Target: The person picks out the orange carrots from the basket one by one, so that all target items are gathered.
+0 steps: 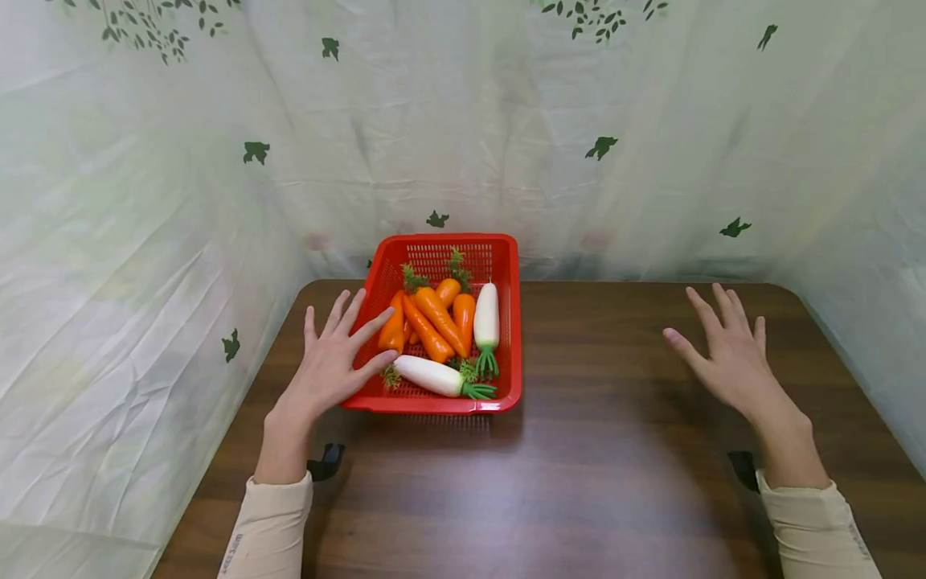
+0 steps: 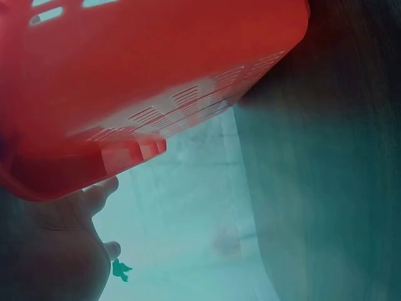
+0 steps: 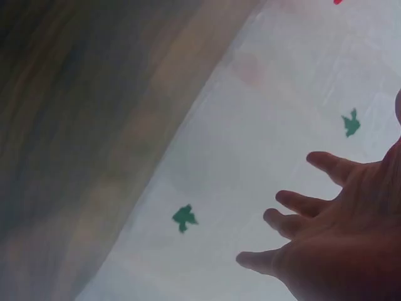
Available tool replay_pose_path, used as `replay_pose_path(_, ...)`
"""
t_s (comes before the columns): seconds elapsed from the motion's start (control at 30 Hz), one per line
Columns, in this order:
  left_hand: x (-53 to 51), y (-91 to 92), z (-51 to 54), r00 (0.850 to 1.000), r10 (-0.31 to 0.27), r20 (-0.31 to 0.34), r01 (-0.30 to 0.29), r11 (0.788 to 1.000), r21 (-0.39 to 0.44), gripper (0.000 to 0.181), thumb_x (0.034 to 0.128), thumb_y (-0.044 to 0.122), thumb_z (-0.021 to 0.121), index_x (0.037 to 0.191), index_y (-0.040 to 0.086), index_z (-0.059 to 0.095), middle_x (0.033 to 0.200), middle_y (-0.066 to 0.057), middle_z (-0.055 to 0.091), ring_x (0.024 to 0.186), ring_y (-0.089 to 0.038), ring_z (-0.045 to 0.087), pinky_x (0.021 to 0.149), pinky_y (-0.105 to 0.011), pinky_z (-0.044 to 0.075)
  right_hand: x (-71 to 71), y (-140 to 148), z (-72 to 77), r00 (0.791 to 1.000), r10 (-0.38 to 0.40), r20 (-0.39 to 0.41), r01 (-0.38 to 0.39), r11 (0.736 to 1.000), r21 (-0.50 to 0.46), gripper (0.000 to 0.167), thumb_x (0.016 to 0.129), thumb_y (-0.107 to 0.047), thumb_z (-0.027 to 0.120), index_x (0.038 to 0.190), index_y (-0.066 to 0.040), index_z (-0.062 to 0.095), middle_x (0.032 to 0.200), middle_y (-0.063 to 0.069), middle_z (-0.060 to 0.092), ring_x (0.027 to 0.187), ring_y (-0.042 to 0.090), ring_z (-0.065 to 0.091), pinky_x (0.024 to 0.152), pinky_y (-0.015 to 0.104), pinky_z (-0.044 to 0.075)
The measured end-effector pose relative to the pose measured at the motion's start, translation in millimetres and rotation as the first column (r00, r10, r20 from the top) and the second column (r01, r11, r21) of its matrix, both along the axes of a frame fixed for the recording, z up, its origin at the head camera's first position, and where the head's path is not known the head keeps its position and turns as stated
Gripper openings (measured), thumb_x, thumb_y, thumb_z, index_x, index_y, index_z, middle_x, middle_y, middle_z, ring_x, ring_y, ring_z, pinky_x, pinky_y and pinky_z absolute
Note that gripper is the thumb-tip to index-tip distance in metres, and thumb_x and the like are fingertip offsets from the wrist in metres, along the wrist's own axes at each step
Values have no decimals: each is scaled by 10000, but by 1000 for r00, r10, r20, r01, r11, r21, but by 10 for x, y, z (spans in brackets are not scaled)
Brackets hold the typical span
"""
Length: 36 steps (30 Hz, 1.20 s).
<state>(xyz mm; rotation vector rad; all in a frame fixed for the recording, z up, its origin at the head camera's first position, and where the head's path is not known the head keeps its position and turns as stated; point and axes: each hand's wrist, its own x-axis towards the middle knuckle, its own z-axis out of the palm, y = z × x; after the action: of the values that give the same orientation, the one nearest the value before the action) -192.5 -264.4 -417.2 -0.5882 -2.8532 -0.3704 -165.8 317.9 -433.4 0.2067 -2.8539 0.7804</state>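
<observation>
In the head view, a red plastic basket (image 1: 514, 322) with slotted sides stands left of the table's middle, near the back edge. Several orange carrots (image 1: 432, 322) with leafy tops lie inside it. One white radish (image 1: 486, 318) with green stems lies along the right wall, and a second white radish (image 1: 428, 375) lies across the front. My left hand (image 1: 327, 366) is spread over the basket's left side, thumb and index finger reaching above the rim; contact cannot be told. My right hand (image 1: 736, 371) hovers with spread fingers over the table's right side, holding nothing.
The brown wooden table (image 1: 579, 474) has rounded back corners. A pale curtain (image 1: 506, 121) with green leaf and bird prints hangs behind it and along both sides. Dark straps (image 1: 327, 461) show at both wrists.
</observation>
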Motion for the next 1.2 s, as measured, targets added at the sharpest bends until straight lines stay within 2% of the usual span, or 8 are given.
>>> replay_pose_path(0.37, 0, -41, 41, 1000, 14, 14, -15, 999, 38, 716, 976, 621, 609, 1608, 323, 453, 1761, -134, 183, 1627, -392, 77, 1220, -774, -83, -134, -448, 94, 998, 68, 10, -67, 996, -64, 782, 1081, -536, 505, 1702, -182, 185, 1763, 214, 30, 1626, 452, -11, 1208, 791, -87)
replay_pose_path(0.47, -18, -66, 38, 999, 23, 33, -25, 997, 74, 693, 984, 586, 621, 1608, 336, 450, 1763, -124, 179, 1629, -380, 75, 1227, -767, -74, -153, -567, 118, 996, 85, 7, -84, 993, -87, 776, 1080, -539, 506, 1701, -195, 193, 1764, 205, 47, 1621, 463, 39, 1219, 784, -66)
replay_pose_path(0.57, -37, -80, 22, 997, 26, 73, -35, 990, 134, 661, 998, 520, 636, 1608, 349, 447, 1763, -124, 178, 1622, -387, 95, 1229, -773, -10, -151, -662, 150, 996, 86, 1, -85, 990, -112, 766, 1079, -536, 512, 1698, -200, 211, 1764, 192, 66, 1609, 482, 90, 1231, 774, -39)
replay_pose_path(0.7, -52, -110, -10, 993, 21, 118, -46, 977, 208, 627, 1014, 434, 641, 1604, 323, 460, 1758, -144, 187, 1603, -424, 142, 1214, -785, 66, -156, -791, 196, 996, 90, 9, -88, 986, -145, 766, 1080, -551, 500, 1694, -186, 223, 1767, 177, 60, 1604, 495, 98, 1244, 759, -21)
replay_pose_path(0.93, -89, -178, -85, 989, -12, 151, -32, 957, 290, 574, 1049, 386, 605, 1601, 303, 469, 1758, -138, 190, 1601, -433, 145, 1210, -793, 46, -185, -948, 210, 992, 121, 23, -115, 977, -182, 751, 1082, -562, 485, 1695, -214, 225, 1772, 153, 62, 1609, 488, 95, 1263, 732, -1)
replay_pose_path(1.03, -110, -212, -118, 984, -35, 174, -27, 940, 341, 565, 1058, 366, 595, 1604, 297, 465, 1748, -144, 219, 1599, -420, 164, 1210, -792, 42, -192, -967, 210, 993, 115, 29, -108, 977, -181, 749, 1083, -563, 479, 1694, -212, 227, 1770, 164, 70, 1605, 492, 106, 1259, 740, 26)
replay_pose_path(1.1, -128, -242, -147, 981, -53, 188, -23, 925, 380, 556, 1066, 360, 583, 1605, 289, 464, 1739, -147, 246, 1596, -412, 183, 1214, -790, 42, -198, -970, 204, 994, 106, 33, -99, 978, -182, 750, 1083, -569, 474, 1694, -211, 227, 1770, 158, 75, 1602, 492, 121, 1247, 755, 83)
replay_pose_path(1.2, -151, -285, -184, 979, -78, 189, -12, 901, 434, 536, 1076, 322, 574, 1599, 266, 475, 1719, -154, 296, 1574, -424, 249, 1213, -787, 121, -211, -982, 191, 995, 99, 33, -91, 978, -186, 751, 1081, -576, 472, 1694, -214, 231, 1771, 145, 89, 1602, 476, 146, 1219, 766, 175)
